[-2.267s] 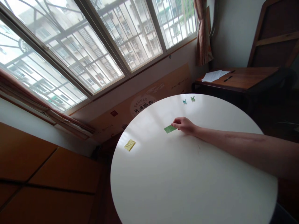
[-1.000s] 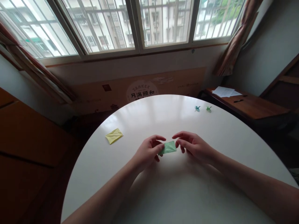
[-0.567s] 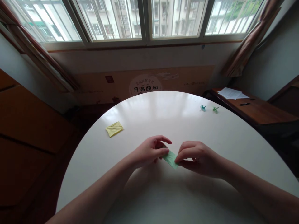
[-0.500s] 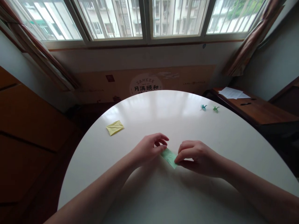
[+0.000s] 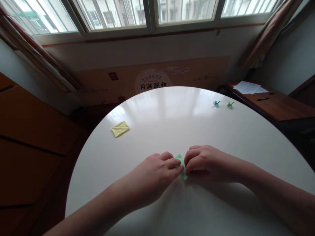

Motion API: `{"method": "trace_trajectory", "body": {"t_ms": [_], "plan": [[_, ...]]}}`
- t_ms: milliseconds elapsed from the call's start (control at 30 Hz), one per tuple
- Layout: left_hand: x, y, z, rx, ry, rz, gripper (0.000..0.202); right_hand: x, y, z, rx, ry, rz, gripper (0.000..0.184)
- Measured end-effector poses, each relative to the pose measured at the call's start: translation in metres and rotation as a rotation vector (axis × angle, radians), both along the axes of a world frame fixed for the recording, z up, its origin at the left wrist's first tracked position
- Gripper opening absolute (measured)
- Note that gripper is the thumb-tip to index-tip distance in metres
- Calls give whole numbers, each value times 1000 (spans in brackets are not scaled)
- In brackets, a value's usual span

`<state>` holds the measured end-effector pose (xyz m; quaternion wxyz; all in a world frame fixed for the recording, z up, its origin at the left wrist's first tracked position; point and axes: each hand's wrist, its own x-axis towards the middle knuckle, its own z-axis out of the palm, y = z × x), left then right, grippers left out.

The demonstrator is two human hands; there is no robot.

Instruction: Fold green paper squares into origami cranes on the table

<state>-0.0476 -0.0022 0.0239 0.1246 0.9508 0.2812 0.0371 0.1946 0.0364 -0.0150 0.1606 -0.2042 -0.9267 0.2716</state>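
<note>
Between my two hands is a small piece of green paper [image 5: 182, 167], partly hidden by fingers, just over the white table. My left hand [image 5: 161, 170] presses its fingers on the paper's left side. At the right edge, my right hand [image 5: 203, 164] is closed, thumb and curled fingers pinching the paper. How the paper is folded under the fingers cannot be made out.
A yellow folded paper [image 5: 120, 129] lies on the round white table [image 5: 157, 131] at the left. Toward the far right edge stand a blue paper crane [image 5: 217, 104] and a green paper crane [image 5: 230, 105]. White sheets [image 5: 249, 88] rest on a wooden desk [image 5: 283, 105].
My left hand has come lower and rolled over the green paper, covering more of it. The paper has turned more upright in view and looks narrower. The camera has tilted slightly down.
</note>
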Motion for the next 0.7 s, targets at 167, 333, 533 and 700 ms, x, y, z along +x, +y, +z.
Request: {"method": "trace_trajectory", "body": {"t_ms": [167,333,533,700], "plan": [[-9,3,-15,-55,-31,-2,41,0,7,-1,-59,-8,3,8],[-17,10,-18,-84,-41,-15,38,0,14,-2,-137,1,6,13],[-15,12,-15,-83,-28,-58,36,0,14,-3,-166,-7,4,10],[-16,11,-15,-59,-21,-60,34,-3,10,-2,-144,-19,-1,8]]}}
